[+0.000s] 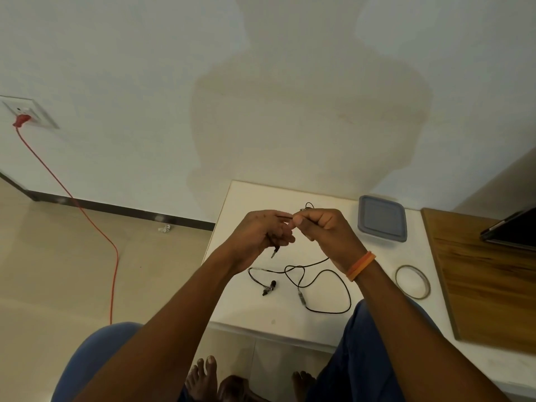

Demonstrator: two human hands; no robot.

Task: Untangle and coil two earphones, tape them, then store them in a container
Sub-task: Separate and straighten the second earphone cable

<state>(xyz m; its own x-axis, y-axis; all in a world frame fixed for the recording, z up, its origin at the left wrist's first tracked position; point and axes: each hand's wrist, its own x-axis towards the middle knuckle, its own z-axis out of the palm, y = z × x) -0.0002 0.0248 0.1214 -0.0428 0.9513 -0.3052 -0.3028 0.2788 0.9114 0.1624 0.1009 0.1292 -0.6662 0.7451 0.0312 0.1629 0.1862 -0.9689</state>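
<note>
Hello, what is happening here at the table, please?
A seated person holds a black earphone cable between the left hand and right hand, above a white table. Its plug hangs below the left hand. The remaining cable lies loose on the table. The tape roll and closed container lie untouched.

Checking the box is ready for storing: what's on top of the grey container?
A grey lid covers the container, and nothing rests on it. The lid hides whatever is inside.
</note>
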